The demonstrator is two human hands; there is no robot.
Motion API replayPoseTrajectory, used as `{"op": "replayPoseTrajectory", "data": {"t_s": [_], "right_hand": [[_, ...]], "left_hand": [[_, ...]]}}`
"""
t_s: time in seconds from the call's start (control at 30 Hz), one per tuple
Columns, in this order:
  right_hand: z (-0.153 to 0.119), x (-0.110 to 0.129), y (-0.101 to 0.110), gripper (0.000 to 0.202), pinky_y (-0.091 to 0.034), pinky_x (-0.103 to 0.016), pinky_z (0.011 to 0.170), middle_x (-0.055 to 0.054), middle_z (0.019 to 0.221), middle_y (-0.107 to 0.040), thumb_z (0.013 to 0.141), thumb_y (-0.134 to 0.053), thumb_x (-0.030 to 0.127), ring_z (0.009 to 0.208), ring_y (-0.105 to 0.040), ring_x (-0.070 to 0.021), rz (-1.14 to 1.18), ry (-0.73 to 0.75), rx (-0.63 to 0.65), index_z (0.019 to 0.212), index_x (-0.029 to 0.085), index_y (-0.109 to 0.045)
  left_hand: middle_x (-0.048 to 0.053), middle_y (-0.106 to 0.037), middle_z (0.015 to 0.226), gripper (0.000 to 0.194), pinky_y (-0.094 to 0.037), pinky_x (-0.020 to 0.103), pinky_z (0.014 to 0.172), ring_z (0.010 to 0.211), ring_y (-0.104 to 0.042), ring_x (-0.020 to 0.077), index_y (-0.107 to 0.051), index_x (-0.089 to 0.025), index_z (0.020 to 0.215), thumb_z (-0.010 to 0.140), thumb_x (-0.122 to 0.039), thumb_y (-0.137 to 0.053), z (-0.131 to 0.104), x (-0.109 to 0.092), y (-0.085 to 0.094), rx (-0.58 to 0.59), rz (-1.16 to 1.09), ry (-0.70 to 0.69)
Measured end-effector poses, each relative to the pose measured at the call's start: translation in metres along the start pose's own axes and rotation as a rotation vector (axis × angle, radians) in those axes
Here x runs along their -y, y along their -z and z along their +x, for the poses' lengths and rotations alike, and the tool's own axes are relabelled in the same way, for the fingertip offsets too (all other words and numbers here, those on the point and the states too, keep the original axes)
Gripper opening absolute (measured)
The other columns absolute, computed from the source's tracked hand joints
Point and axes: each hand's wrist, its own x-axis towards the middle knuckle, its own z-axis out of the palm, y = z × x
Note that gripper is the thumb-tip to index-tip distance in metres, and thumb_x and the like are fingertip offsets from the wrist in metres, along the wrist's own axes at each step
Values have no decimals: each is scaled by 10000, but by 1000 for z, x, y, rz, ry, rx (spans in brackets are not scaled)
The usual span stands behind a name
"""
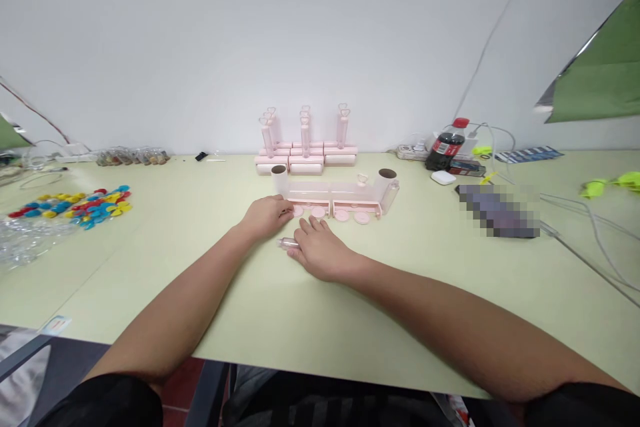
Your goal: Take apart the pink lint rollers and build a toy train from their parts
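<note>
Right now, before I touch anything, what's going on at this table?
A person has both bare hands on the table. The right hand lies over a small clear tube, whose end sticks out past the thumb. The left hand is beside the leftmost pink disc; whether it grips anything is unclear. More pink pieces stand near the wall.

On the right, see a cola bottle [447, 147] behind a white case [443, 177], with a blurred slab [497, 211] and cables [575, 252] nearby. On the left, see coloured pieces [95, 212] beside clear plastic [25, 240], and small jars [133, 157] near the wall [200, 47].
</note>
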Motion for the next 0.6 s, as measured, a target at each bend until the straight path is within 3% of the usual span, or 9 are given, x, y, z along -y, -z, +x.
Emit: {"op": "replayPoseTrajectory", "data": {"t_s": [0.2, 0.43, 0.6], "right_hand": [[0, -3, 0, 457, -290, -532, 1045, -255, 1379, -480, 980, -379, 429, 1318, -368, -401, -14, 19, -49, 1160, 71, -598], [0, -4, 2, 479, -297, -508, 1043, -263, 1395, -461, 983, -369, 434, 1312, -371, -397, -33, 27, -41, 1169, 55, -594], [-2, -2, 6, 452, -326, -489, 1025, -247, 1303, -529, 981, -381, 420, 1262, -417, -387, -30, 28, -58, 1128, 59, -610]], "left_hand": [[33, -666, 907, 309, -399, 251, 621, 800, -619, 168, -704, -249, 956, 936, -365, -418, 0, -2, 0, 5, 5, -5], [37, -665, 887, 325, -393, 256, 613, 785, -615, 168, -711, -253, 962, 939, -379, -413, -1, -3, 0, -2, 5, 2], [41, -662, 883, 326, -387, 262, 617, 783, -612, 172, -710, -247, 984, 940, -376, -415, 0, -3, -2, 1, 33, 5]]}}
